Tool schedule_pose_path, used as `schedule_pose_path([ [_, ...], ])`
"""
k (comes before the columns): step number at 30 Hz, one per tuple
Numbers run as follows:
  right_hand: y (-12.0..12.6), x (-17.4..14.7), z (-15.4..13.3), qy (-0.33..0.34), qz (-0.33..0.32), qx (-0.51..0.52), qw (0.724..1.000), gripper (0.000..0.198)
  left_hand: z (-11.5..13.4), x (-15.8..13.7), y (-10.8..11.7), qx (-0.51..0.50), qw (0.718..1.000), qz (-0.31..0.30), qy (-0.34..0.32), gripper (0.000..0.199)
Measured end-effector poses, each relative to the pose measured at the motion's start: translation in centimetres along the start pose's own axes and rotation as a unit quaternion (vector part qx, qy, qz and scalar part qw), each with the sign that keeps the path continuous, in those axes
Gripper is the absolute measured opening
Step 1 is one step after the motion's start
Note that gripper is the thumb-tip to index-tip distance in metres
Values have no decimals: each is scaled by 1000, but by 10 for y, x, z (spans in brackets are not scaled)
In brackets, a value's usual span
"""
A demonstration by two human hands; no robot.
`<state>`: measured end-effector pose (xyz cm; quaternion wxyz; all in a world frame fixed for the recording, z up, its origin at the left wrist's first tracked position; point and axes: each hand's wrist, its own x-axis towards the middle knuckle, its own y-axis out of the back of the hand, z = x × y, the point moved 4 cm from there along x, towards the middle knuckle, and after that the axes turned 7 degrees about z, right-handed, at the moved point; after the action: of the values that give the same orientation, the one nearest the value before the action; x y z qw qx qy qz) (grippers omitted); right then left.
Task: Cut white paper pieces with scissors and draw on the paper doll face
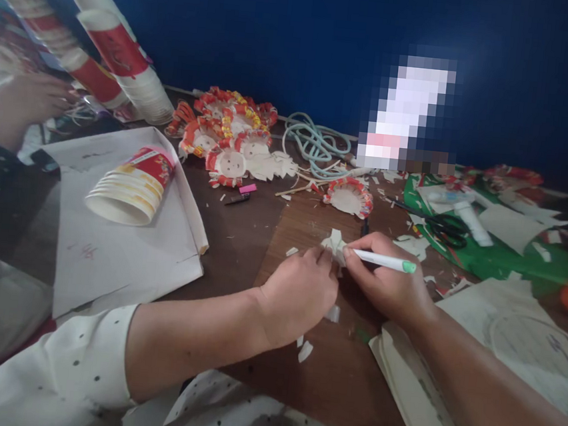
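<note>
A white marker pen point(383, 259) with a green end is gripped in my right hand point(392, 287), its tip down at a small white paper cutout point(334, 236). The fingers of my left hand point(301, 295) are bent together and hold that cutout against the brown table point(279, 259). Part of the cutout is hidden under those fingers. White paper scraps point(305, 352) lie just below my left hand.
Paper cups point(130, 188) lie stacked on a cardboard lid point(123, 258) at left, near another person's hand point(33, 105). Behind are red-rimmed paper crafts point(231, 164) and a coiled cable point(315, 146). Right are scissors point(438, 226) and a green sheet point(490, 263).
</note>
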<state>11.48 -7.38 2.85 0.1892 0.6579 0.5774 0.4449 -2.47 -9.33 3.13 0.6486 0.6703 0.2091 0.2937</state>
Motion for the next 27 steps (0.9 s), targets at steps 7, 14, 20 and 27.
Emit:
schedule_pose_path([
  [7,1,0,-1,9,0,0,1000,10,0,-1,0,8,1000,4,2,32],
  [14,0,-1,-2,2,-2,-4,1000,11,0,-1,-1,15,1000,3,-5,31],
  [20,0,-1,-2,11,-1,-4,1000,11,0,0,-1,10,1000,2,-1,32],
  [27,0,-2,-2,9,0,-3,1000,10,0,0,0,11,1000,-5,-1,32],
])
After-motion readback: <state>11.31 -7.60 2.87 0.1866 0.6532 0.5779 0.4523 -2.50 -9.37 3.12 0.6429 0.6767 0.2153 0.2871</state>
